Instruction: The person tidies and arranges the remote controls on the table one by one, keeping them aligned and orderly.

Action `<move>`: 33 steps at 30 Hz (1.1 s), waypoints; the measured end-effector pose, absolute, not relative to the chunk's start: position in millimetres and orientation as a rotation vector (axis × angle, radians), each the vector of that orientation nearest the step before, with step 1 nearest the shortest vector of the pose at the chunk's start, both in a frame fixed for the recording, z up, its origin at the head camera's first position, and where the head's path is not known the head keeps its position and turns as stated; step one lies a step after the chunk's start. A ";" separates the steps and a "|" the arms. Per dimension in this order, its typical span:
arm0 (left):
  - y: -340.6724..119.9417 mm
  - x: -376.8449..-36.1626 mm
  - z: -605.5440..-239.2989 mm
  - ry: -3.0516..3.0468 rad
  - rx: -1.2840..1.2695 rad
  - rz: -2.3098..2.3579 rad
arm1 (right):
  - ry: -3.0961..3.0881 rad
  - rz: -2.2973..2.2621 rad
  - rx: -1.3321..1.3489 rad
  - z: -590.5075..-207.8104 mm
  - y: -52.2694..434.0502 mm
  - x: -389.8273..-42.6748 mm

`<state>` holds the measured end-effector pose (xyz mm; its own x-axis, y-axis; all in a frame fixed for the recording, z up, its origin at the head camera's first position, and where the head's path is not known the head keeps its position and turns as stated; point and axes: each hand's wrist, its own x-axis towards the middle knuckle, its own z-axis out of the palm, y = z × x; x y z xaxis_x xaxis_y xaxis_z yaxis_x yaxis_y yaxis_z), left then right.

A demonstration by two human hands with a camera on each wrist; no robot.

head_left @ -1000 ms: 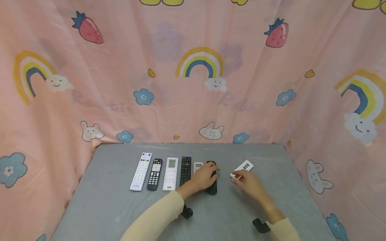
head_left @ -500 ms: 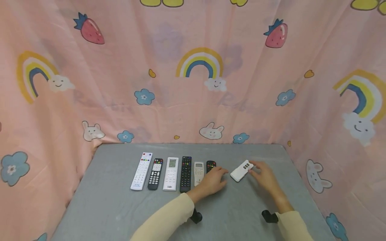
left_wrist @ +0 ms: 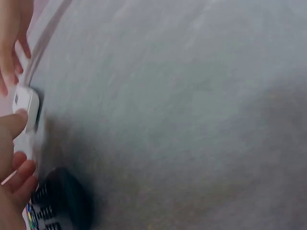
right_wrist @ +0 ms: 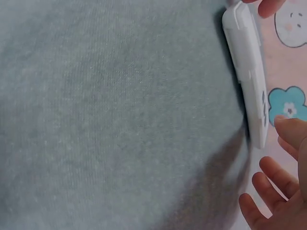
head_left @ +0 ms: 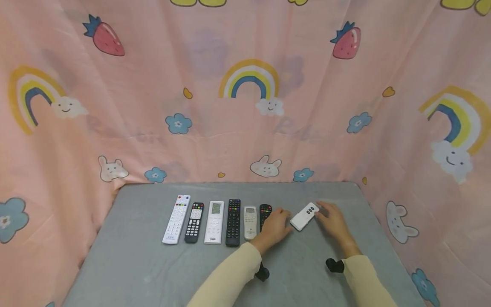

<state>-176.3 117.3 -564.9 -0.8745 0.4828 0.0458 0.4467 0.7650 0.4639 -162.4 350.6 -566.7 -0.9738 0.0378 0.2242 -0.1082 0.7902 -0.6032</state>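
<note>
The left hand covers the lower half of the black remote. Left wrist view is blurry, and button labels on the white remote are too tiny to read.

Small white remote, slim and rectangular, dark buttons clustered at far end. Lies flat, face up, angled diagonally, between left hand and right hand. Touched by right fingertips at far end, by left fingertip at near end.
</note>
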 end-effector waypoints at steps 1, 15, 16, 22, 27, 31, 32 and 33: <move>117.7 -177.8 -564.4 2.868 0.749 0.730 | -2.754 0.954 0.047 -568.2 351.1 -162.8; 127.1 -185.6 -561.8 2.819 0.735 0.637 | -2.783 0.987 -0.078 -578.3 351.8 -167.5; 127.2 -185.4 -562.1 2.824 0.738 0.624 | -2.791 0.985 -0.089 -578.8 351.6 -167.8; 129.3 -185.4 -566.0 2.852 0.776 0.582 | -2.830 0.990 -0.148 -579.8 353.0 -167.2; 131.6 -186.2 -571.3 2.894 0.788 0.572 | -2.816 0.997 -0.157 -583.0 353.2 -167.1; 132.8 -185.9 -573.7 2.923 0.796 0.556 | -2.798 1.011 -0.175 -586.3 352.7 -167.8; 133.0 -185.7 -573.9 2.929 0.798 0.553 | -2.798 1.014 -0.186 -586.7 352.5 -167.9; 133.3 -185.5 -573.8 2.936 0.800 0.548 | -2.801 1.014 -0.194 -586.7 352.4 -168.0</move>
